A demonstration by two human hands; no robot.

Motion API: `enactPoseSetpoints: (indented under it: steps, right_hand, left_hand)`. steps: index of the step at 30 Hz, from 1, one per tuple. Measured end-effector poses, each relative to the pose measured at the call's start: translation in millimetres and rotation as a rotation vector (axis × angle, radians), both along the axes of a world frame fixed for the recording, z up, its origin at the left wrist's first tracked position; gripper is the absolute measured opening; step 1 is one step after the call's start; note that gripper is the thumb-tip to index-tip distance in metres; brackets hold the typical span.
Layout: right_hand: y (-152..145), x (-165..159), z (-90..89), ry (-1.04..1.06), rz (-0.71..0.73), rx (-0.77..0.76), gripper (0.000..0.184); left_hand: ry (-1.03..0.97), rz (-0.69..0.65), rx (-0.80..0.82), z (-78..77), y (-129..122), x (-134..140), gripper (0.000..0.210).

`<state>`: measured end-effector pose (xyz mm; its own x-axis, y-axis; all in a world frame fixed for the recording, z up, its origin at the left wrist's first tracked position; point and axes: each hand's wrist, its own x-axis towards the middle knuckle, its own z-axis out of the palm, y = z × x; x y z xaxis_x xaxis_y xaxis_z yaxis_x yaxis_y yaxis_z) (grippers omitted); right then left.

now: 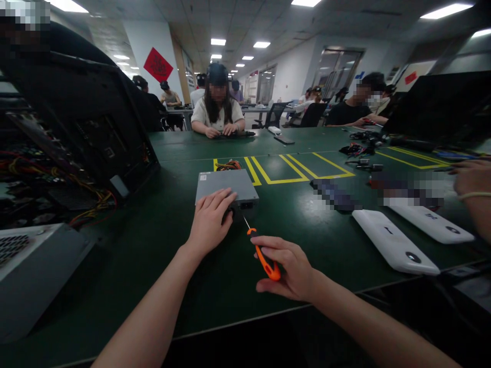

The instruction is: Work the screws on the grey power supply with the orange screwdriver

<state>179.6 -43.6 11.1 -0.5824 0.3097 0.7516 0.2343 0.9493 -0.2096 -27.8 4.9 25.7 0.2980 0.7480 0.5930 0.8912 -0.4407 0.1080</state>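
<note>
A grey metal computer power supply (226, 183) lies on the green table in front of me, its socket side towards me and its bundled cables at the far side. My left hand (210, 221) holds it at the near left corner, fingers across the top and thumb down by the front face. In my right hand (286, 266) is an orange and black screwdriver (264, 258), gripped by the handle. Its thin shaft points up and left to the lower front of the power supply. Whether the tip touches a screw cannot be made out.
At the left stand an open computer case (115, 128) with loose wires and a grey perforated metal box (38, 276). White power banks (393, 240) lie at the right, near another person's hand (473, 189). Yellow tape (284, 181) marks the table. Across it a person (218, 110) works.
</note>
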Motion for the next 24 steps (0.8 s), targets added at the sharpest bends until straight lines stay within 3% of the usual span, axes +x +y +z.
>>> enactPoseSetpoints:
  steps: [4,13,19,24]
  right_hand:
    - [0,2,0.9,0.059,0.042,-0.135,0.042]
    - [-5,-5,6.6,-0.162,-0.062,0.160,0.039]
    - [-7,-6,5.8,-0.137,-0.026,0.034,0.046]
    - [-7,-5,13.1,-0.208,-0.063,0.132,0.038]
  left_hand:
    - [0.000,0.009,0.003,-0.1,0,0,0.042]
    - [-0.018,0.016,0.033,-0.5,0,2,0.040]
    - [-0.059,0.041,0.072,-2.9,2,6,0.036]
    - [-0.100,0.063,0.094,-4.2,4,9,0.033]
